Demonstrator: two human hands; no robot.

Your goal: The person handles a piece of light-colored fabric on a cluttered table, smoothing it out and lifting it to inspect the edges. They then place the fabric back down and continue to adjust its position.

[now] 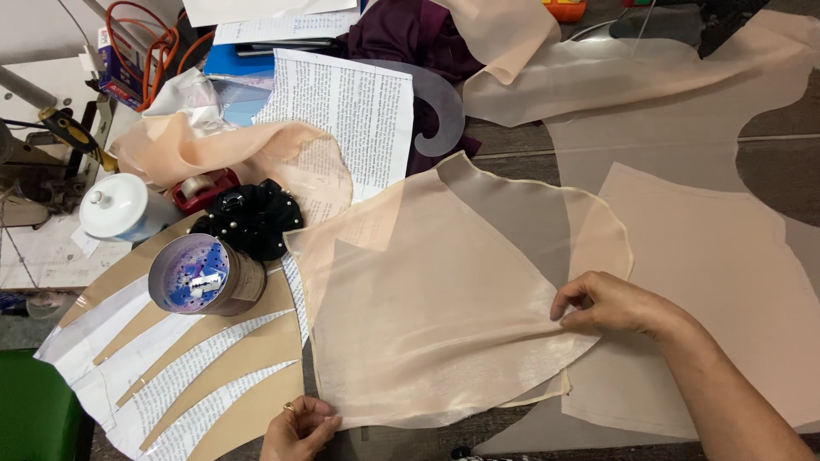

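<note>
Head view: sheer peach fabric piece (pixel 444 299) lies flat at frame centre on the dark table (pixel 794 119), partly over a printed page (pixel 346 107) and a larger opaque peach panel (pixel 717 282) to its right. Shape is roughly a fan: straight left edge running top to bottom, curved edge sweeping from the upper peak near centre top down to the lower right. Long axis runs diagonally from lower left to upper right; the narrow peak points toward the upper centre of the frame.

Right hand (pixel 606 306) at right centre, fingers curled tight, pinching the fabric's right curved edge; small wrinkles radiate left from the pinch. Left hand (pixel 299 427) at bottom centre-left, ring on one finger, fingers closed narrow on the lower left corner of the fabric.

Left of the fabric: open tin (pixel 201 275) with purple-blue contents, black beaded scrunchie (pixel 252 218) above it, tape dispenser (pixel 205 188), white lidded jar (pixel 115 207). Lower left: tan card and newsprint pattern strips (pixel 196 367), fanned out. Another sheer piece (pixel 649 77) spreads across upper right. Clear French curve (pixel 440 107) sits at upper centre, just above the fabric's peak.
</note>
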